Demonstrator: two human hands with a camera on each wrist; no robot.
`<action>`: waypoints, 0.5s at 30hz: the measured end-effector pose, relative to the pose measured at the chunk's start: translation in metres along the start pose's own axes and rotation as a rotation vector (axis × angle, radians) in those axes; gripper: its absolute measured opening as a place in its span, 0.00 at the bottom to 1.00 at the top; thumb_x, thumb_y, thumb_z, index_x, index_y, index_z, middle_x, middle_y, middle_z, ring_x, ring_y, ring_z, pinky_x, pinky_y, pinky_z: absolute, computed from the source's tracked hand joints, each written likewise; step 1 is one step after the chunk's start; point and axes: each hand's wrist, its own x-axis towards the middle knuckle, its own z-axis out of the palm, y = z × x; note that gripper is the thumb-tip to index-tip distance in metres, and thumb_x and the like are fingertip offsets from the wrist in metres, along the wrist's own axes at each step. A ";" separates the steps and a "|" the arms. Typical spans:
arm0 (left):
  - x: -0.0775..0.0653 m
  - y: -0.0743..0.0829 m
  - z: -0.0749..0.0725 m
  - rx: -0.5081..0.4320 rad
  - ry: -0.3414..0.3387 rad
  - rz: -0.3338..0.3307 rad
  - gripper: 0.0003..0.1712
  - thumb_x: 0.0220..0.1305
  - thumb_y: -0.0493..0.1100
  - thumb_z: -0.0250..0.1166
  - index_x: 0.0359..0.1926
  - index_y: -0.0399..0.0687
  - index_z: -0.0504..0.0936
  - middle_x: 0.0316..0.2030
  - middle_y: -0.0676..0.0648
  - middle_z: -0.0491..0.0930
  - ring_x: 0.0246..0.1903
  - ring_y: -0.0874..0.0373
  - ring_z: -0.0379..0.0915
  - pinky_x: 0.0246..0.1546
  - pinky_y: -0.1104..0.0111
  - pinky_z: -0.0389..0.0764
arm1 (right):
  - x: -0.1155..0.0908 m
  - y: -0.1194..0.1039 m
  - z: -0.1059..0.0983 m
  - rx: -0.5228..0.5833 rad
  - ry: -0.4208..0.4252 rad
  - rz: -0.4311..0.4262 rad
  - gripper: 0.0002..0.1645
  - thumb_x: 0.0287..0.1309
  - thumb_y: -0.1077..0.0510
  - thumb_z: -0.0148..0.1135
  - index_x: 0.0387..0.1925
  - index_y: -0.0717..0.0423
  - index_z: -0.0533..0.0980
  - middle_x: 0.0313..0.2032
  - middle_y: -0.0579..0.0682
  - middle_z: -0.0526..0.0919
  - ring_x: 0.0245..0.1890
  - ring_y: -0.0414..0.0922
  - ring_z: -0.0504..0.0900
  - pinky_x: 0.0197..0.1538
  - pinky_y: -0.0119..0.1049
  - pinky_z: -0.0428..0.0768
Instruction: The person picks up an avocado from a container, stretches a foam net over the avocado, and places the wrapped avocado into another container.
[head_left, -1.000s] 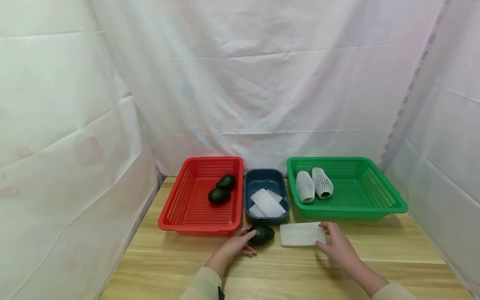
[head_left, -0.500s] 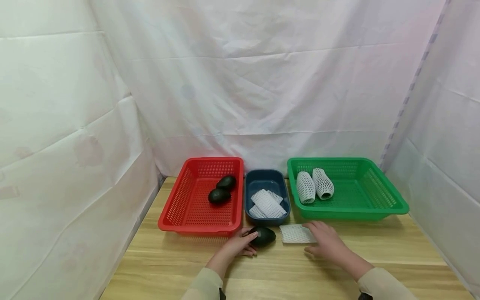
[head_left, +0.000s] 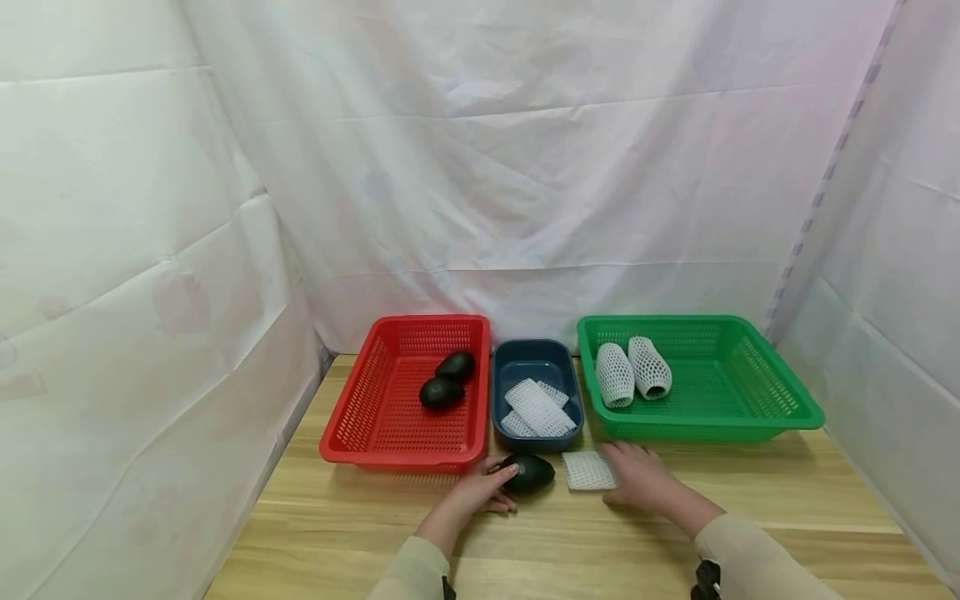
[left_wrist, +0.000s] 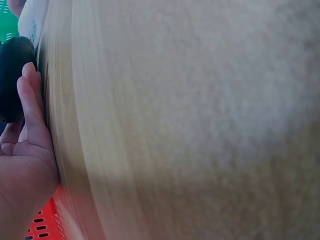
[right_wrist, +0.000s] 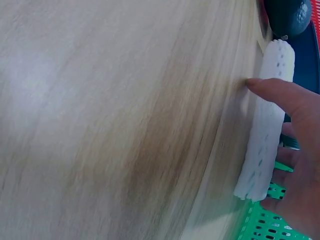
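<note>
My left hand (head_left: pixel 472 490) holds a dark green avocado (head_left: pixel 531 475) on the table, thumb on its near side and fingers around its left end. In the left wrist view, the avocado (left_wrist: pixel 16 75) lies against the fingers. To its right lies a flat white foam net sleeve (head_left: pixel 587 471), apart from the fruit. My right hand (head_left: pixel 637 481) is over the sleeve's right part. The right wrist view has the thumb straight across the sleeve (right_wrist: pixel 262 145), its tip past the edge, with the other fingers on the far side, partly hidden.
A red basket (head_left: pixel 330 446) holds two avocados (head_left: pixel 442 392). Beside it, a blue bin (head_left: pixel 497 375) contains white net sleeves (head_left: pixel 540 408). In the green basket (head_left: pixel 750 429) at right lie two sleeved fruits (head_left: pixel 615 375). White cloth (head_left: pixel 525 183) hangs behind the wooden table (head_left: pixel 540 550).
My right hand has moved left along the net sleeve from its right end, covering more of it. The sleeve's left end stays in place. My left hand and its avocado have hardly moved.
</note>
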 end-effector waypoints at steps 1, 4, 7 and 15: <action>0.000 0.000 0.000 0.000 0.000 0.001 0.30 0.67 0.51 0.63 0.62 0.38 0.70 0.25 0.38 0.80 0.20 0.54 0.79 0.23 0.65 0.83 | 0.000 -0.001 0.000 -0.002 0.006 0.000 0.46 0.35 0.50 0.80 0.57 0.64 0.72 0.52 0.62 0.77 0.53 0.64 0.74 0.54 0.67 0.68; 0.000 0.000 0.001 0.001 -0.002 0.001 0.30 0.67 0.51 0.63 0.62 0.38 0.70 0.25 0.38 0.80 0.21 0.54 0.79 0.23 0.66 0.83 | 0.001 -0.001 -0.001 -0.011 0.024 -0.002 0.44 0.32 0.52 0.80 0.54 0.63 0.74 0.49 0.61 0.78 0.50 0.63 0.76 0.53 0.66 0.69; 0.000 0.000 0.001 0.000 -0.005 -0.002 0.30 0.67 0.51 0.63 0.62 0.38 0.69 0.25 0.39 0.80 0.21 0.54 0.80 0.23 0.66 0.82 | 0.001 -0.001 -0.001 -0.003 0.036 0.004 0.42 0.30 0.55 0.80 0.53 0.63 0.76 0.47 0.60 0.79 0.49 0.61 0.77 0.53 0.65 0.69; -0.002 -0.001 -0.001 -0.016 -0.010 0.011 0.32 0.67 0.51 0.63 0.64 0.36 0.68 0.27 0.38 0.81 0.23 0.53 0.81 0.25 0.66 0.83 | -0.003 -0.006 -0.011 0.095 0.050 0.014 0.37 0.29 0.64 0.77 0.50 0.63 0.77 0.43 0.57 0.79 0.41 0.56 0.79 0.46 0.57 0.77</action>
